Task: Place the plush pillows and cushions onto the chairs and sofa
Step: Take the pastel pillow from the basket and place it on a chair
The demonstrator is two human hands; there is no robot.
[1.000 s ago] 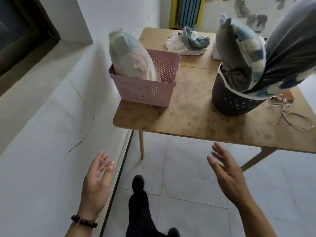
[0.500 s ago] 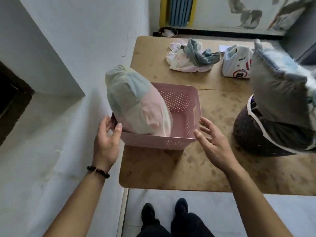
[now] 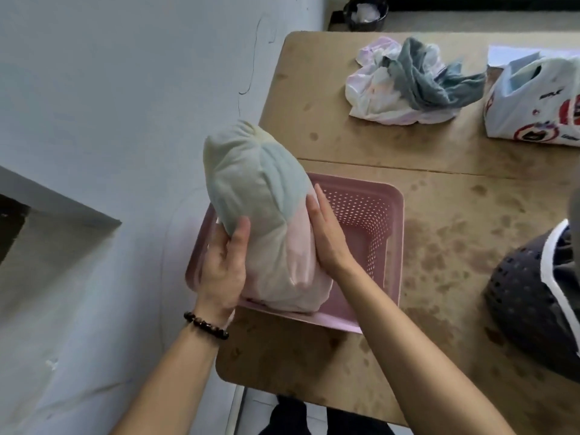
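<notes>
- Left hand (image 3: 224,265) gripped the plush pillow (image 3: 263,196) on its left flank, with the thumb laid across the front and the fingers out of sight behind it.
- My right hand (image 3: 329,233) pressed flat against the opposite flank with its fingers straight, so the pillow was squeezed between the two.
- The pillow, pale green above and pink below, stood on end in the pink perforated basket (image 3: 397,246). Its lower end was down inside and its upper half stood well above the rim.
- That basket sat near the front left corner of the wooden table (image 3: 439,199), close to the white wall (image 3: 110,120).
- I judged this to be the very start of the task, taking the first pillow out. No chair or sofa was in view.
- The next move called for a straight lift until the pillow's bottom cleared the rim. The filling was soft, so the squeeze had to be firm. If the pillow was wedged, the light basket might rise with it.
- After that I would have to turn away from the table to find a seat.
- A grey cushion (image 3: 565,255) waited in the dark perforated basket (image 3: 527,302) at the right edge.
</notes>
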